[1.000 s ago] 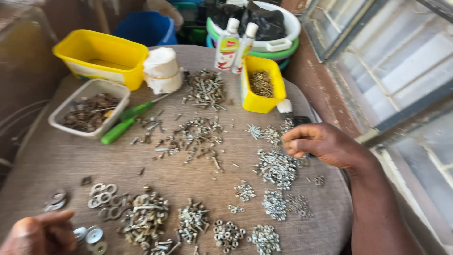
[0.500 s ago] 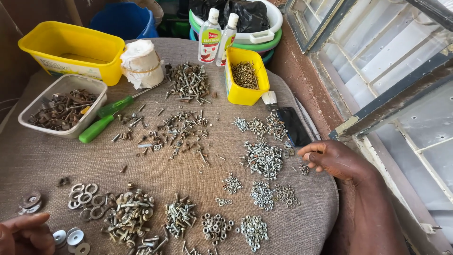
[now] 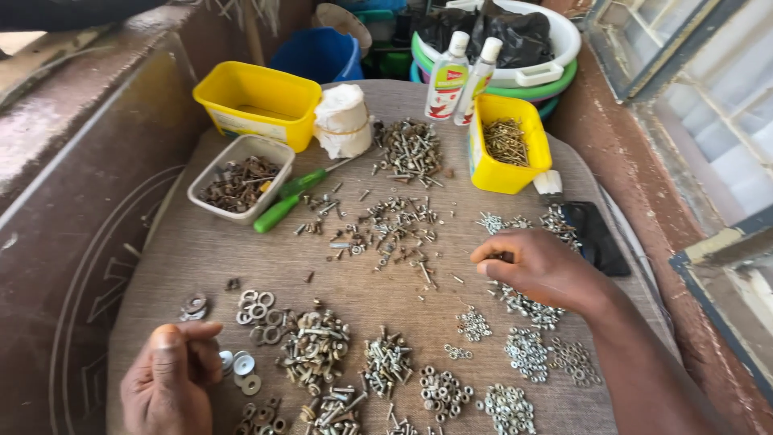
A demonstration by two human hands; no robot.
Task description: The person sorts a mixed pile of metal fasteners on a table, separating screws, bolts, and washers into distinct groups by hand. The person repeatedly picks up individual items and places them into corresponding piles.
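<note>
Both hands are curled low over the tabletop [image 3: 201,250]. Something small is pinched by the right hand [image 3: 539,266] above the little nuts [image 3: 527,306]; the left hand [image 3: 173,379] rests, half closed, beside flat washers [image 3: 241,366]. Piles should be kept apart.

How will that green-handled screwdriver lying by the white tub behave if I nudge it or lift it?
The green-handled screwdriver has a rounded handle and lies flat on the cloth-covered table, so a sideways nudge would probably roll it a little. It looks rigid, likely handle-heavy. Loose screws lie just beyond its shaft, so pushing it may scatter them toward the white tub.
</note>
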